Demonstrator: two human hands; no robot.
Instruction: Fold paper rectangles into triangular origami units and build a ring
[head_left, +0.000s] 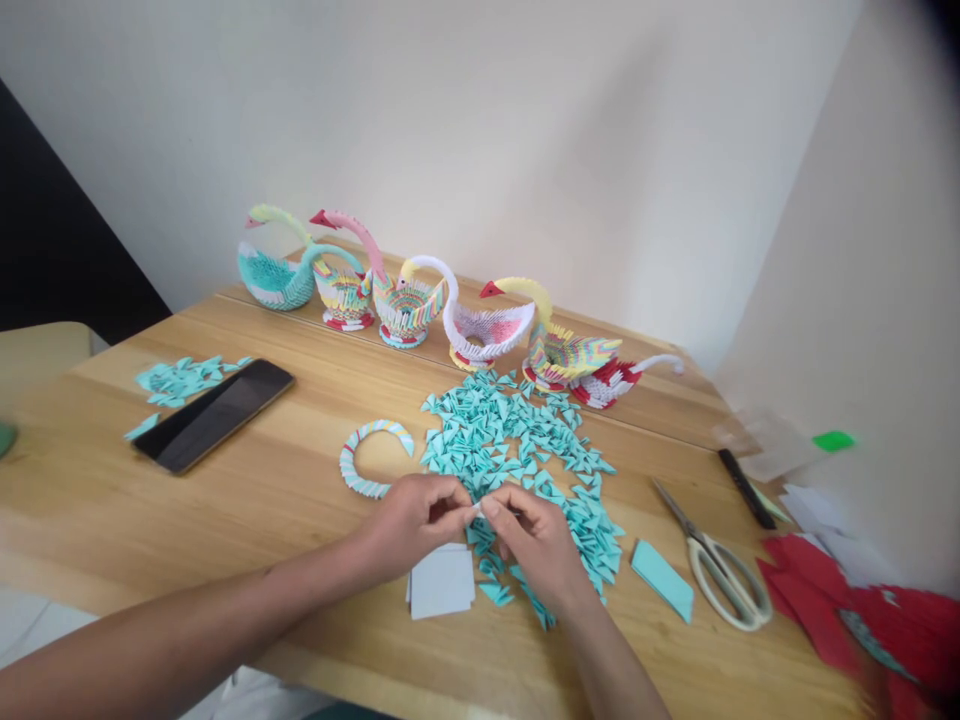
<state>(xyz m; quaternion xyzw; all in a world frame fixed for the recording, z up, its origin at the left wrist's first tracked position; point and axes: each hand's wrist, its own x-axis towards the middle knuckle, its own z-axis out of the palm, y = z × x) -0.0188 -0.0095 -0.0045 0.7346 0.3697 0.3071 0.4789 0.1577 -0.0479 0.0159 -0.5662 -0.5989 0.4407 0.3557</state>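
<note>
In both hands (409, 525) (536, 540), small white paper (478, 511)

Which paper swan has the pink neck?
Paper swan whose body is third from left: its neck alone is pink; others are yellowish, teal or whitish.

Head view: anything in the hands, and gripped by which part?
A small white piece, apparently paper, pinched between thumb and fingers of the left hand and right hand; fingers cover most of it, so which part is unclear.
</note>
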